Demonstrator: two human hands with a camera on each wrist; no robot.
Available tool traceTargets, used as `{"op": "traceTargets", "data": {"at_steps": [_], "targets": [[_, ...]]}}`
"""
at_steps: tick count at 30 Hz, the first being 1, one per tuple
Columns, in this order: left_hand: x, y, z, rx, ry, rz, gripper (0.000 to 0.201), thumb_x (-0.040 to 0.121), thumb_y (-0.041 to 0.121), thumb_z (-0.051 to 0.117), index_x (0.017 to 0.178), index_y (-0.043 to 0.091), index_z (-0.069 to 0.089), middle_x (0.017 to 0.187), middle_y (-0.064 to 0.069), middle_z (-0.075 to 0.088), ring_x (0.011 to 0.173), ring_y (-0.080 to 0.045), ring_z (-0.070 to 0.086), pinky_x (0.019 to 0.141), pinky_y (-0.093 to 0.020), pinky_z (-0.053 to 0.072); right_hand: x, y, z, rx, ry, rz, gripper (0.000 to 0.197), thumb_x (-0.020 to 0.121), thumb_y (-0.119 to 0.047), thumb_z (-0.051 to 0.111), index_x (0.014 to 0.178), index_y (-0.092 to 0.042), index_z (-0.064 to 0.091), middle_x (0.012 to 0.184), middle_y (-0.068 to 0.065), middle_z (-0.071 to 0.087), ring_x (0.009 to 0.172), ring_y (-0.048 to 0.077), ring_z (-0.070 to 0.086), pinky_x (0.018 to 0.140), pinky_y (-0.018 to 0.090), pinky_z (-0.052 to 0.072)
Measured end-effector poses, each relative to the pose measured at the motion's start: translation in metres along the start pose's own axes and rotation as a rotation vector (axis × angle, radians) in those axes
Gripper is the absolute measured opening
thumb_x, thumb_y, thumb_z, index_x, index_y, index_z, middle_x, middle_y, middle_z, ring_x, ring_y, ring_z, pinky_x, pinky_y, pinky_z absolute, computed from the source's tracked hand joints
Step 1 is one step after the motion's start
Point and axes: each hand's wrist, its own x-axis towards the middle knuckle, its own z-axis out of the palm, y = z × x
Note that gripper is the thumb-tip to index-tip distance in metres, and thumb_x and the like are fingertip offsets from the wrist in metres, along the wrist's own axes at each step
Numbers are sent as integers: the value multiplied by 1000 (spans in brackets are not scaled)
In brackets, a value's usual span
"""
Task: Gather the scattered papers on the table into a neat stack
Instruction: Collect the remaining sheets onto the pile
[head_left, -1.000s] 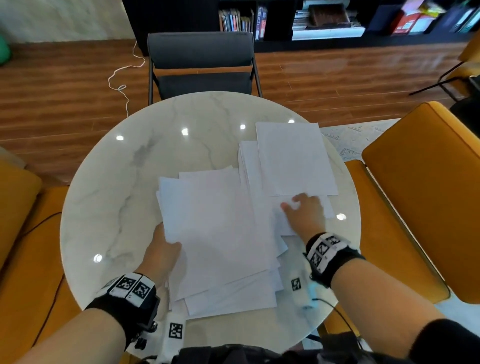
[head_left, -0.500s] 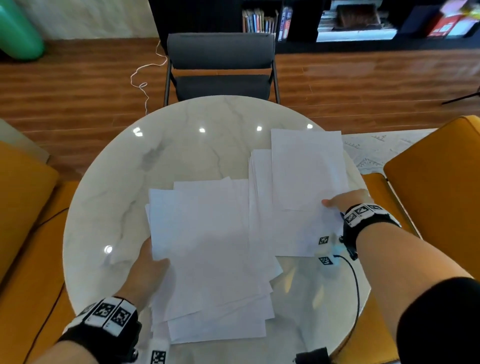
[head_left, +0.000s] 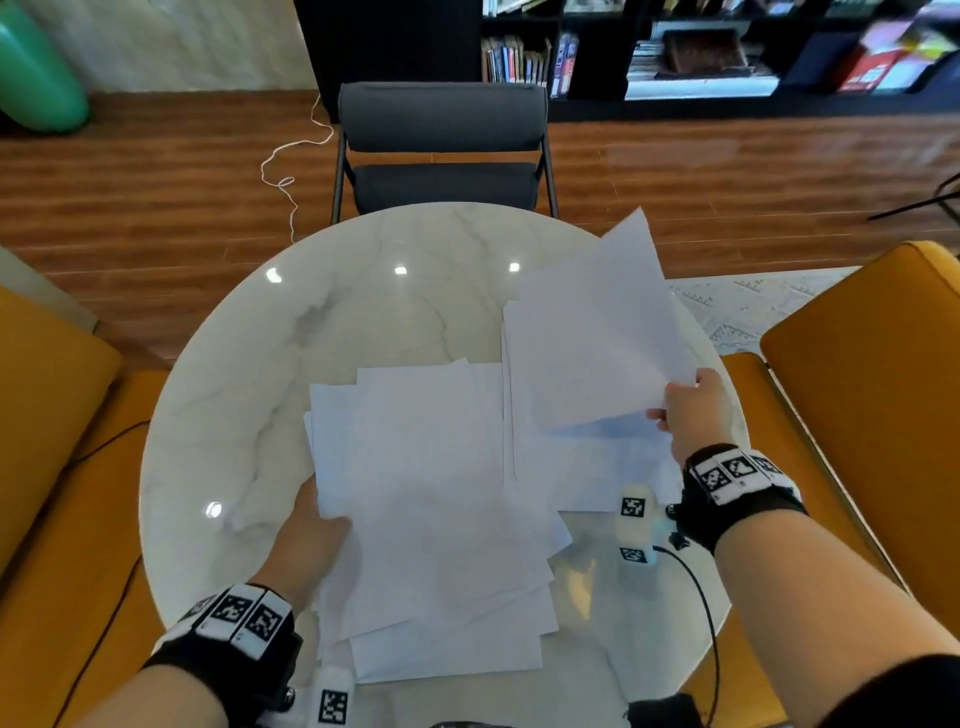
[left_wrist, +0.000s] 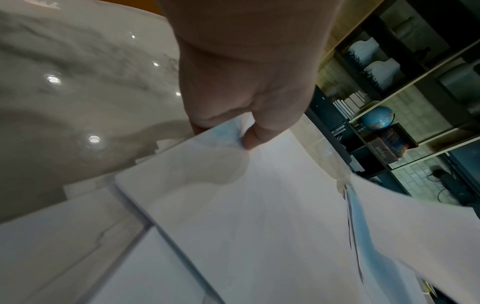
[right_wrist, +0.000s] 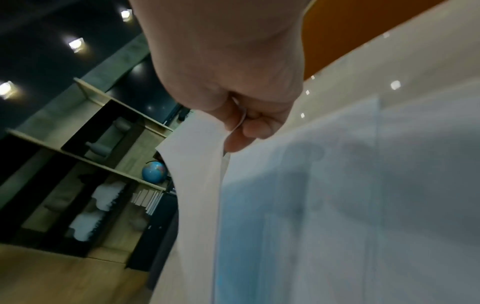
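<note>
Fingers tucked away, shelves lost in blur

Left hand (head_left: 311, 540): its fingers slip under the spread papers (head_left: 436, 509), out of sight. The far bookshelf (head_left: 727, 47) is cut by the top edge, its right end smeared. In the right wrist view the lifted sheet (right_wrist: 350, 205) blurs away.

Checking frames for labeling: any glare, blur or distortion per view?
Head view: ceiling-light glare spots on the marble table, fisheye bending at the edges, top-right shelves smeared. Left wrist view: lifted sheet motion-blurred, left hand dim. Right wrist view: soft overall, right hand shadowed, paper looks bluish.
</note>
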Motion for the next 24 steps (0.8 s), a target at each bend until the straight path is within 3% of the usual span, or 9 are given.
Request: {"op": "traceTargets", "data": {"at_steps": [3, 5, 8, 11, 13, 16, 19, 21, 24], "targets": [[2, 3, 2, -34, 12, -18, 58, 95, 11, 47, 150, 20, 29, 135, -11, 54, 118, -34, 53, 103, -46, 43, -39, 4, 14, 97, -195, 72, 22, 95, -1, 41, 112, -12, 45, 90, 15, 55, 46, 16, 56, 41, 26, 41], [2, 5, 1, -81, 17, -29, 54, 101, 34, 40, 152, 21, 28, 144, -2, 46, 130, -32, 46, 110, -45, 36, -64, 15, 23, 60, -329, 80, 9, 94, -1, 43, 98, -8, 47, 89, 17, 55, 40, 17, 55, 47, 29, 40], [4, 3, -1, -257, -60, -106, 77, 90, 70, 32, 153, 25, 28, 147, 7, 39, 140, -25, 38, 116, -43, 28, -103, 35, 37, -23, -481, 71, 11, 93, -1, 44, 103, -2, 49, 80, 17, 59, 41, 21, 59, 55, 38, 44], [7, -1, -2, -228, -90, -37, 77, 86, 65, 52, 149, 25, 33, 143, 5, 47, 131, -26, 48, 110, -46, 38, -132, 52, 43, -215, -664, 78, 21, 88, -5, 48, 108, -3, 48, 81, 24, 67, 53, 33, 65, 49, 36, 50], [9, -4, -2, -167, -89, 20, 75, 80, 39, 74, 144, 21, 39, 138, -7, 57, 120, -29, 58, 104, -49, 45, -140, 57, 42, -445, -823, 37, 14, 86, -15, 54, 97, -8, 50, 82, 18, 68, 57, 31, 67, 49, 30, 49], [7, -6, -1, -59, -58, 46, 75, 85, 6, 66, 148, 20, 28, 134, -10, 55, 118, -33, 55, 103, -50, 45, -119, 56, 33, -684, -520, -168, 23, 84, -37, 65, 87, -17, 53, 93, 7, 63, 75, 20, 61, 68, 28, 46], [4, -9, -1, -45, -51, 62, 73, 88, 2, 58, 150, 22, 24, 129, -7, 55, 114, -30, 55, 101, -46, 46, -75, 45, 18, -738, -36, -192, 53, 77, -50, 69, 116, -16, 55, 122, 14, 51, 109, 32, 54, 94, 41, 45], [3, -12, -3, -38, -37, 90, 74, 88, 2, 58, 150, 24, 25, 132, -5, 54, 116, -29, 54, 103, -47, 45, -49, 40, 7, -777, 57, -46, 80, 71, -55, 72, 133, -15, 41, 133, 18, 42, 122, 38, 43, 102, 50, 38], [1, -18, -8, -52, -18, 106, 74, 89, 1, 56, 151, 25, 23, 130, -3, 52, 116, -26, 52, 102, -44, 44, -23, 40, 2, -899, 63, 89, 97, 64, -53, 79, 136, -12, 30, 136, 21, 38, 126, 40, 38, 103, 53, 36]]}}
